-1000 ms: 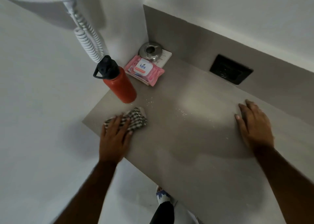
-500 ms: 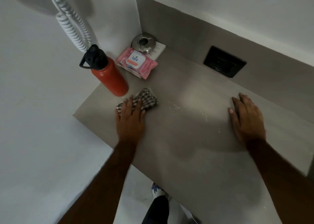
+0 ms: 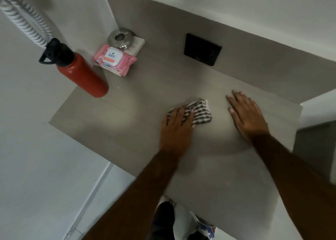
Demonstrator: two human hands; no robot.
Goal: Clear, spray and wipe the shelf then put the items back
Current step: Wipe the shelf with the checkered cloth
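Head view: left hand [image 3: 177,128] presses cloth [image 3: 199,112] mid-shelf [image 3: 127,127], beside right hand [image 3: 248,118].

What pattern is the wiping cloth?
The cloth is checked, dark and white, seen clearly in the head view.

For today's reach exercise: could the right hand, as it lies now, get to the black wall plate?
Probably yes: the right hand lies flat on the shelf, and the black wall plate sits beyond it with only bare surface between.
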